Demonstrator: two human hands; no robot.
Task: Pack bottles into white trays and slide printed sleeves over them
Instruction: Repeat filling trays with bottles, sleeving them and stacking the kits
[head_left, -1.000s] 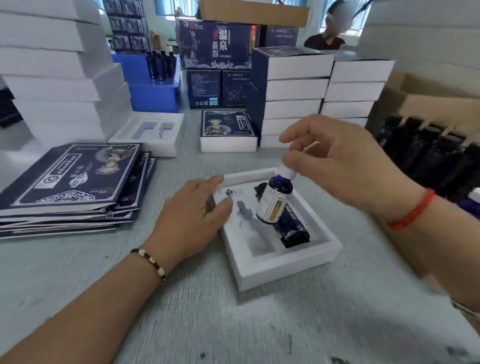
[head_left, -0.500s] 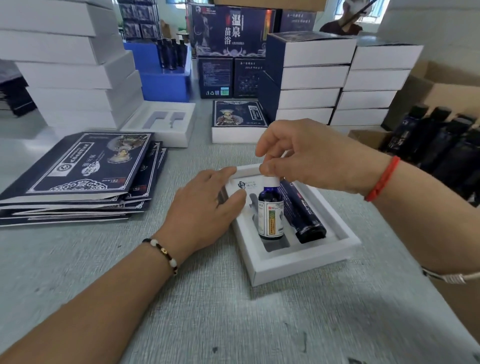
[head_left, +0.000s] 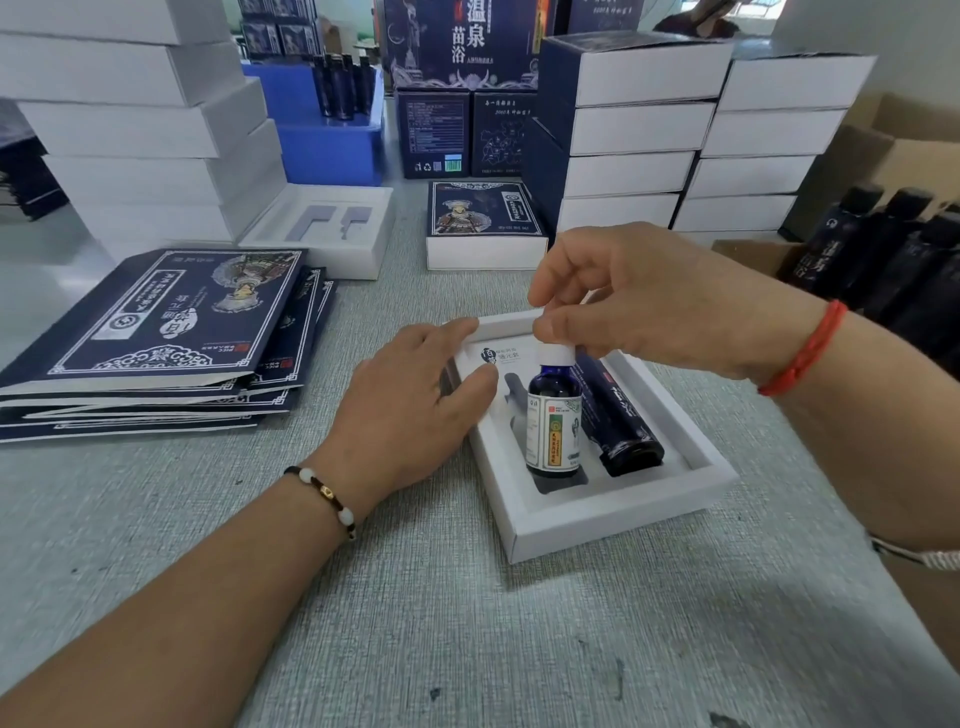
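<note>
A white tray (head_left: 613, 519) lies on the grey table in front of me. A tall dark bottle (head_left: 618, 421) lies in its right slot. A small blue bottle with a white cap (head_left: 553, 431) stands with its base in the left slot, and my right hand (head_left: 660, 301) pinches its cap from above. My left hand (head_left: 410, 410) rests flat on the tray's left edge with its fingers straight. A stack of dark printed sleeves (head_left: 156, 332) lies flat at the left.
Stacks of white boxes (head_left: 145, 130) rise at the back left and packed boxes (head_left: 691, 135) at the back right. An empty tray (head_left: 332, 260) and one sleeved box (head_left: 483, 228) lie behind. Dark bottles (head_left: 893, 260) fill a carton at the right.
My right hand has brought the small blue bottle down from mid-air and set its base into the tray's left slot. My left hand has stayed on the tray.
</note>
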